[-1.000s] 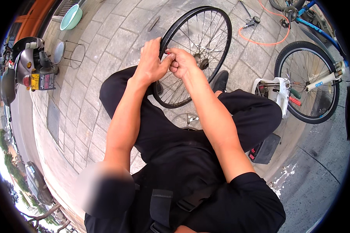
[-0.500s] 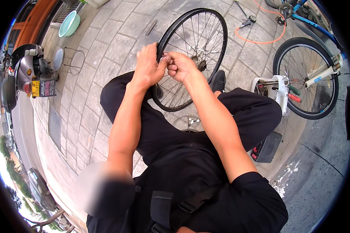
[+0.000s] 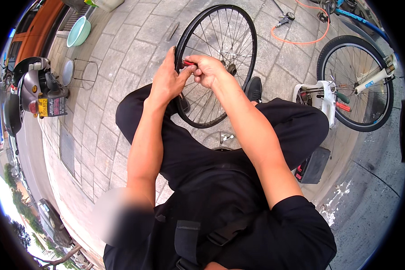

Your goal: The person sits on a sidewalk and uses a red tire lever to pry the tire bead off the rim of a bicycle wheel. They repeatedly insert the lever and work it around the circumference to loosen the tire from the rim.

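Note:
A bicycle wheel (image 3: 255,42) with a black rim and thin spokes stands upright between my legs, slightly tilted, with no tyre visible on it. At its left side, my left hand (image 3: 167,77) is closed around the rim, with the thumb reaching towards my right hand. My right hand (image 3: 208,72) pinches a small red tool (image 3: 189,63) right beside the rim. Fingers cover most of that tool, so its exact kind cannot be made out. The hub (image 3: 231,69) sits to the right of my right hand.
On the right, a bicycle front wheel with a tyre (image 3: 321,58) stands behind a white tool container (image 3: 329,101). An orange air hose with a gauge (image 3: 289,17) lies at the far right. A black case (image 3: 312,166) is near my right knee. A scooter (image 3: 38,87) and stool (image 3: 68,73) stand left.
The small red tool has come into view between my hands at the rim. My hands stay at nearly the same spot; the whole view has shifted slightly.

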A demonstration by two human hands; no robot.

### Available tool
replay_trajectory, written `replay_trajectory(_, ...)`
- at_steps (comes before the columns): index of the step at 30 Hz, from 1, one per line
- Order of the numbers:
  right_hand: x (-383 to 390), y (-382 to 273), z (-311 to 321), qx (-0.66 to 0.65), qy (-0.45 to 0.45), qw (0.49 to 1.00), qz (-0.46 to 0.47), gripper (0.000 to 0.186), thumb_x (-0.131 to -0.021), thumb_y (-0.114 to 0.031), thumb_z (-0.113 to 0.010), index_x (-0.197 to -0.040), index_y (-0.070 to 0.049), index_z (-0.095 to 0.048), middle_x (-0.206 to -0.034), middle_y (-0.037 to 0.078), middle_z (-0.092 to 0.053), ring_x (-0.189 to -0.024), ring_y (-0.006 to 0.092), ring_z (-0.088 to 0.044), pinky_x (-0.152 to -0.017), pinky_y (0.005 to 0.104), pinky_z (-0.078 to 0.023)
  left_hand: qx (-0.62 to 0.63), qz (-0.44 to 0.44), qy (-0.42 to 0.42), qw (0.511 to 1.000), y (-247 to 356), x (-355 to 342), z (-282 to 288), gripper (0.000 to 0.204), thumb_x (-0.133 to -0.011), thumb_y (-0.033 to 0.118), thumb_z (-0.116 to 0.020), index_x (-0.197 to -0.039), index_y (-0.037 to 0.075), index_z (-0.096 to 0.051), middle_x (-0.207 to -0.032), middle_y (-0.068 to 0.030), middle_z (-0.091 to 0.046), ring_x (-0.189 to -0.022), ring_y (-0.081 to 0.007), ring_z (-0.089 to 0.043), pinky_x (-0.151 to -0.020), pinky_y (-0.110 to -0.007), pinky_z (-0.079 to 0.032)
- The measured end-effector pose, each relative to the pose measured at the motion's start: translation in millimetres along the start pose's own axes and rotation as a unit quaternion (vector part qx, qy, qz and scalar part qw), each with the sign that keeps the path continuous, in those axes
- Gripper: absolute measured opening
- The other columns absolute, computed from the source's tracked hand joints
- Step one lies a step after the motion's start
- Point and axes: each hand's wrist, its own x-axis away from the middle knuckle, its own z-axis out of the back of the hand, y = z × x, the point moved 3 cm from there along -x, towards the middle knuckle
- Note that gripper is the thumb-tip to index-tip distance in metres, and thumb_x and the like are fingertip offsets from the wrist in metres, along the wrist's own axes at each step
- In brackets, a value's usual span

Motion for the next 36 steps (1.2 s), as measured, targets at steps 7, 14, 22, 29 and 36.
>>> replay_trajectory(7, 13.0, -20.1, -7.1, 0.243, 0.063, 0.932, 0.263, 0.03, -0.1, -0.021, -0.066, -0.107, 0.007, -0.07, -0.085, 0.009, -0.072, -0.061, 0.0155, -0.067, -0.05, 0.0308, -0.054, 0.129, 0.024, -0.047, 0.99, -27.9, 16.0, 4.4, 0.077, -0.087, 0.014, -0.083, -0.149, -0.003, -0.04, -0.103, -0.0179, -0.067, -0.085, -0.0285, -0.07, -0.076, -0.041, -0.058)
replay_trajectory(14, 5.3, 2.3, -13.7, 0.207, 0.053, 0.958, 0.191, 0.03, -0.102, -0.02, -0.065, -0.114, 0.007, -0.067, -0.09, 0.014, -0.072, -0.063, 0.0195, -0.071, -0.05, 0.0333, -0.057, 0.161, 0.085, -0.063, 0.981, -18.1, 9.3, 11.9, 0.092, -0.085, 0.002, -0.082, -0.161, -0.004, -0.03, -0.106, -0.0076, -0.065, -0.09, -0.0148, -0.062, -0.081, -0.029, -0.055)
replay_trajectory(22, 23.3, -23.1, 5.2, 0.068, 0.09, 0.954, 0.278, 0.031, -0.098, -0.012, -0.067, -0.12, 0.01, -0.065, -0.088, 0.012, -0.069, -0.068, 0.0167, -0.067, -0.059, 0.0288, -0.057, 0.081, 0.093, -0.09, 0.988, -21.9, 11.3, 21.1, 0.094, -0.083, 0.0, -0.078, -0.163, -0.001, -0.027, -0.113, -0.0142, -0.066, -0.098, -0.0224, -0.064, -0.091, -0.035, -0.055)
replay_trajectory(29, 10.1, 42.7, 12.9, 0.259, 0.17, 0.89, 0.334, 0.033, -0.1, -0.021, -0.062, -0.12, 0.006, -0.064, -0.084, 0.015, -0.073, -0.07, 0.0222, -0.07, -0.068, 0.0357, -0.055, 0.196, 0.108, -0.118, 0.967, -31.4, 6.2, 10.8, 0.099, -0.087, 0.001, -0.078, -0.168, 0.01, -0.022, -0.114, -0.0133, -0.067, -0.091, -0.0182, -0.065, -0.079, -0.032, -0.056)
replay_trajectory(36, 6.4, 51.8, 4.0, 0.249, 0.193, 0.879, 0.356, 0.031, -0.099, -0.021, -0.063, -0.118, 0.004, -0.064, -0.091, 0.02, -0.075, -0.082, 0.0306, -0.074, -0.078, 0.0413, -0.057, 0.197, 0.104, -0.124, 0.967, -25.6, 4.1, 8.9, 0.097, -0.088, 0.0, -0.076, -0.167, 0.007, -0.021, -0.114, -0.0113, -0.066, -0.089, -0.0165, -0.064, -0.077, -0.031, -0.056)
